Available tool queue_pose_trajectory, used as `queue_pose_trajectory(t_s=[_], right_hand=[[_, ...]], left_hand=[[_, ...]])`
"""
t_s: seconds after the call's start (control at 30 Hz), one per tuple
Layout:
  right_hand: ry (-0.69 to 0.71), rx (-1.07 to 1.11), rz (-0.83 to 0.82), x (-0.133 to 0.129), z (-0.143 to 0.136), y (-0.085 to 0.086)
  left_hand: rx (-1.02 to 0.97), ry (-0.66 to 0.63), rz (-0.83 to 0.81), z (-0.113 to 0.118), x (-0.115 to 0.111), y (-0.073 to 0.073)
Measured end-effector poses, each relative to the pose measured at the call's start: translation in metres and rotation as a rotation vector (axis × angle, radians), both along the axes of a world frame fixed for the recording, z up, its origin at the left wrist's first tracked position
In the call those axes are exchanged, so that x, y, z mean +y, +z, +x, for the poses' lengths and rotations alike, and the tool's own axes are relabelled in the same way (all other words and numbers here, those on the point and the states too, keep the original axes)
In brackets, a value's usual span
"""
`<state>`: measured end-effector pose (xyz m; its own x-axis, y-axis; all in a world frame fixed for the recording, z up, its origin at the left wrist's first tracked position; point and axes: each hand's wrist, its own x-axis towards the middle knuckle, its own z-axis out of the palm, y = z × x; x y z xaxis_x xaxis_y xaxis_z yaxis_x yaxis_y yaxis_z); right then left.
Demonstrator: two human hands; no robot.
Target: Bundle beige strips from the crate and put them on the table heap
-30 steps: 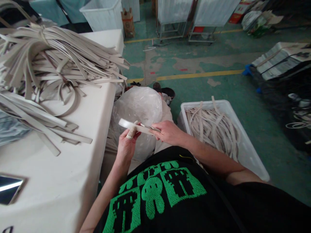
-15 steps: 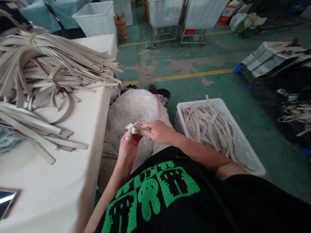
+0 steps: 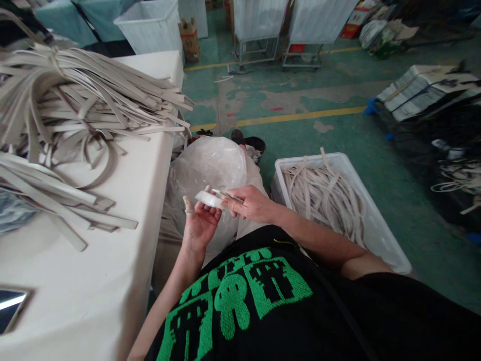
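My right hand (image 3: 252, 203) is closed on a short, flat white piece (image 3: 209, 198) and a thin, slim tool (image 3: 232, 195) whose kind I cannot make out. The white piece points left out of its fingers, over the fingertips of my left hand (image 3: 201, 228). That left hand lies palm up and open, its thumb held well apart in a pale finger cover (image 3: 188, 204). Whether its fingertips touch the white piece is hard to tell. Below both hands, a clear plastic bag (image 3: 210, 163) lies spread across my lap.
At the left stands a white-covered table (image 3: 108, 271) with bundles of long beige strips (image 3: 112, 95) and a dark flat device (image 3: 11, 306). A white bin (image 3: 379, 225) full of loose strips is on the floor at right. Wheeled carts (image 3: 259, 22) stand farther off.
My left thumb has let go and swung away from the white piece, and the left fingers have opened. The white piece, looped before, now lies straighter in my right hand, which moved slightly right.
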<state>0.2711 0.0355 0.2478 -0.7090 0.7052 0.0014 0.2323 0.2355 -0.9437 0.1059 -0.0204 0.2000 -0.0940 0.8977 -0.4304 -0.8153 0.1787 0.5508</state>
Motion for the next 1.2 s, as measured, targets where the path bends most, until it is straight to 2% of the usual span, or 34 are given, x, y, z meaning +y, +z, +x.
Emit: queue_pose_trajectory(t_s=[0.07, 0.17, 0.3, 0.4, 0.5, 0.7, 0.8, 0.9, 0.97, 1.1, 1.2], right_hand=[[0.025, -0.046, -0.048, 0.002, 0.004, -0.002], [0.056, -0.152, -0.096, 0.003, 0.017, 0.002], [-0.016, -0.326, 0.06, 0.002, 0.03, 0.015], [-0.069, -0.394, 0.226, 0.001, 0.023, 0.021], [-0.074, -0.385, 0.274, 0.001, 0.013, 0.021], [0.045, -0.32, 0.115, 0.0, 0.026, 0.017], [-0.01, -0.35, 0.155, -0.001, 0.028, 0.011], [-0.085, -0.371, 0.207, 0.001, 0.021, 0.007], [-0.086, -0.346, 0.209, 0.004, 0.018, 0.006], [0.074, -0.183, 0.099, 0.007, 0.025, 0.008], [0.111, -0.149, 0.047, 0.006, 0.032, 0.009]], left_hand=[[-0.016, 0.045, -0.073, -0.009, 0.004, -0.001], [0.093, 0.182, -0.047, -0.021, 0.009, 0.0], [0.307, 0.293, 0.068, -0.021, 0.009, 0.005], [0.398, 0.268, 0.113, -0.005, 0.005, 0.009], [0.412, 0.225, 0.108, 0.005, 0.003, 0.011], [0.43, 0.33, 0.083, -0.015, 0.005, 0.01], [0.455, 0.342, 0.08, -0.015, 0.005, 0.008], [0.451, 0.298, 0.079, -0.007, 0.004, 0.005], [0.428, 0.288, 0.077, -0.006, 0.005, 0.005], [0.318, 0.302, 0.033, -0.018, 0.007, 0.004], [0.255, 0.241, 0.001, -0.023, 0.007, 0.003]])
